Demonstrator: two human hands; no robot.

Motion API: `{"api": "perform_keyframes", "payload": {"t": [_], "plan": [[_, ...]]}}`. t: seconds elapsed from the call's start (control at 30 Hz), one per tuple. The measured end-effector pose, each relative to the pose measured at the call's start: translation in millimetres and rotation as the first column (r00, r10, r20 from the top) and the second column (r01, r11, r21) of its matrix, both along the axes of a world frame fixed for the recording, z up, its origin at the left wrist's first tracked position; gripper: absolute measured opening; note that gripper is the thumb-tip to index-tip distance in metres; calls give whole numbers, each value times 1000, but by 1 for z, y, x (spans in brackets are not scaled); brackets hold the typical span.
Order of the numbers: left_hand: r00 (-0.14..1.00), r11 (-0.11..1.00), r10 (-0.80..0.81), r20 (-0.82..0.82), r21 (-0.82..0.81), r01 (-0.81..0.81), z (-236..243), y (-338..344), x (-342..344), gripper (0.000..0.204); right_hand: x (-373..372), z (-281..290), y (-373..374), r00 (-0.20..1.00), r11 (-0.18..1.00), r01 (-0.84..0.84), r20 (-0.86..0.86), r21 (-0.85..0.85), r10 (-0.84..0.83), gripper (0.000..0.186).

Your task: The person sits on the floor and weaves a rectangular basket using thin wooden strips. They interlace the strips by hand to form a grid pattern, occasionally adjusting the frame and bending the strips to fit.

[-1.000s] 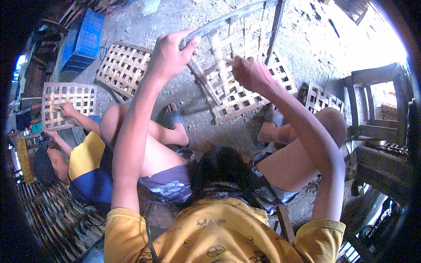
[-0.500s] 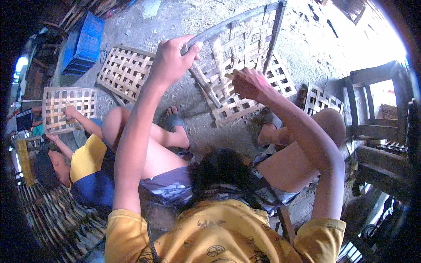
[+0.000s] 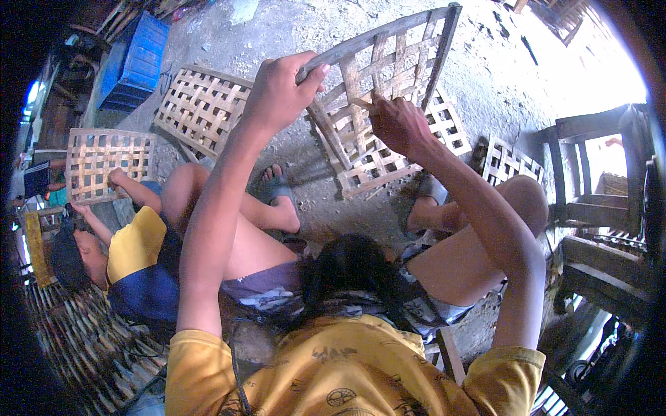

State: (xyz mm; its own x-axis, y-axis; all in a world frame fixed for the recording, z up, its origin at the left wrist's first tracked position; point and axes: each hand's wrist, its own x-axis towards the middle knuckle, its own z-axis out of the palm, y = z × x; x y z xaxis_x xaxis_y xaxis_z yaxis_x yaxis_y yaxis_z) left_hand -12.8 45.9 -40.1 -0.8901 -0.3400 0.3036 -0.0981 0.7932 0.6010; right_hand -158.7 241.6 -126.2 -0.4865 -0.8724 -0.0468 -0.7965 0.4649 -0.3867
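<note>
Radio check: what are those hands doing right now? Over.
Left hand: gripping raised woven panel near upper left corner. Right hand: closed, small pale piece poking out, by the weave. Second panel: lying below.

This is a rough workshop where woven panels are made. The floor [image 3: 270,38] is bare, grey and strewn with pale scraps. A framed panel [image 3: 380,55] is held up over a flat panel [image 3: 378,182], and at left a second person [image 3: 139,249] has both hands at a square panel [image 3: 104,136]. Around them are a blue crate [image 3: 135,66], wooden frames [image 3: 598,215] and rows of slats [image 3: 90,340].
</note>
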Motion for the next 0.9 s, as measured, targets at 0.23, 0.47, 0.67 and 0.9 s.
{"api": "perform_keyframes", "payload": {"t": [0.23, 0.47, 0.67, 0.9], "plan": [[1000, 1000, -10, -18, -7, 10, -1, 0, -1, 33, -1, -4, 1, 999, 998, 15, -37, -56, -17, 23], [1000, 999, 22, 12, 25, -22, -2, -3, 1, 28, -4, 44, -10, 990, 916, 118, 115, -384, -80, 25], [1000, 1000, 14, 19, 17, -14, 2, 3, -1, 23, -6, 28, 5, 997, 999, -31, 75, -7, 32, 19], [1000, 999, -2, -12, -49, 1, 4, 6, 2, 19, -3, 53, -1, 997, 979, 82, -2, -186, -83, 27]]}}
